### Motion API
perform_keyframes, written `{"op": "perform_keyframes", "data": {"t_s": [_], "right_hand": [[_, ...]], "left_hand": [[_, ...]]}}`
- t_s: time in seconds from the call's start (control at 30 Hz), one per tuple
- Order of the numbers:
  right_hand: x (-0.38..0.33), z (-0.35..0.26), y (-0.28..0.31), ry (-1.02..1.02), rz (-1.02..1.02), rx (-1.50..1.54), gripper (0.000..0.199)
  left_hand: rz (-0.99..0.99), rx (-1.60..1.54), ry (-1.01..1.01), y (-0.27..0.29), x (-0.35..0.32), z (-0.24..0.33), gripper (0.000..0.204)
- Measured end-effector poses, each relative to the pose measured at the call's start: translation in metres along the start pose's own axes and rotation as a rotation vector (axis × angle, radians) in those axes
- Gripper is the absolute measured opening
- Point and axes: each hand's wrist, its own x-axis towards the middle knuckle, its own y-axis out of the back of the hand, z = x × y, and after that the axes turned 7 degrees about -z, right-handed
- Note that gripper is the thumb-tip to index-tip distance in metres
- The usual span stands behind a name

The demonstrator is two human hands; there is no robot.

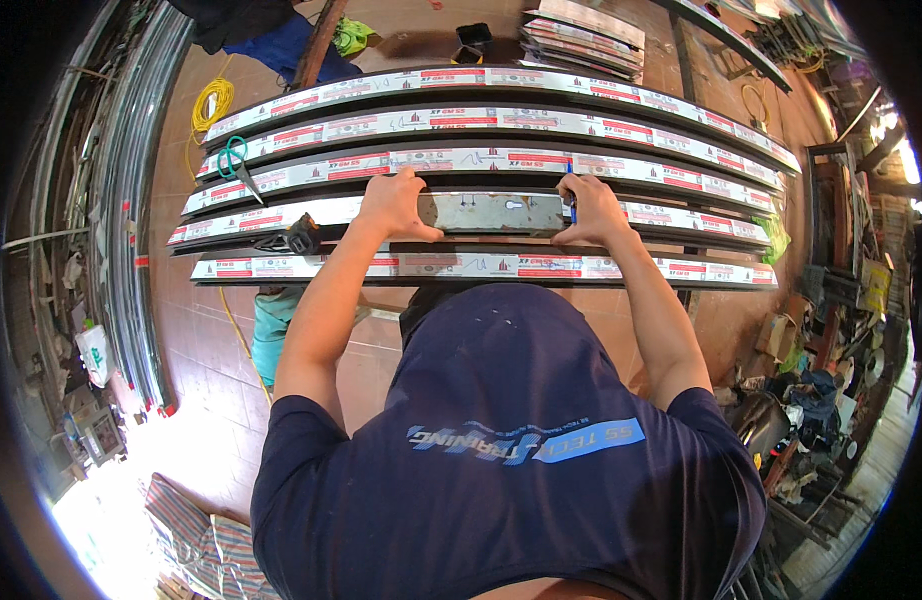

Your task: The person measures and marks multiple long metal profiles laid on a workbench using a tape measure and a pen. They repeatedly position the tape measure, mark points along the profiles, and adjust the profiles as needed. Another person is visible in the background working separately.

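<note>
A short, flat metal plate (496, 213) with a keyhole-shaped slot and small marks lies along one of the long metal bars (681, 217). My left hand (393, 203) grips the plate's left end, thumb on the near edge and fingers on the far edge. At its right end my right hand (595, 210) holds the plate the same way, with a blue pen (571, 200) upright among its fingers. Left of my left hand, a black tape measure (302, 235) rests on the bars. Green-handled scissors (239, 166) lie across the bars farther left.
Several long bars with printed white-and-red film (501, 78) run side by side. Behind them is a stack of short panels (586, 40). Long metal profiles (131, 200) line the left side, near a yellow cable coil (212, 103). Clutter (801, 420) is heaped at right.
</note>
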Motion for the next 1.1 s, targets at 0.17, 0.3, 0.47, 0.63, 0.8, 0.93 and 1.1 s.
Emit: {"op": "perform_keyframes", "data": {"t_s": [0.17,0.3,0.47,0.63,0.8,0.93,1.1], "right_hand": [[-0.001,0.003,-0.004,-0.033,-0.008,-0.024,0.084],[-0.001,0.005,-0.009,-0.016,0.019,-0.009,0.085],[-0.005,0.007,-0.008,-0.012,0.028,0.054,0.082],[-0.002,0.004,-0.006,0.017,0.047,0.066,0.084],[-0.003,-0.001,-0.005,-0.012,0.044,0.043,0.085],[-0.004,-0.002,-0.003,0.005,0.041,0.044,0.085],[-0.007,0.001,-0.006,-0.005,0.052,0.084,0.082]], "left_hand": [[-0.072,-0.025,0.039,0.003,0.002,0.002,0.106],[-0.023,-0.024,0.044,-0.002,-0.005,0.003,0.105],[0.695,-0.037,0.138,-0.013,-0.049,-0.024,0.101],[0.744,0.123,0.756,-0.026,-0.127,-0.08,0.108],[0.498,0.016,0.933,-0.055,-0.151,-0.099,0.099],[0.604,-0.111,0.782,-0.063,-0.139,-0.102,0.075],[0.6,-0.156,0.785,-0.038,-0.129,-0.102,0.071]]}}
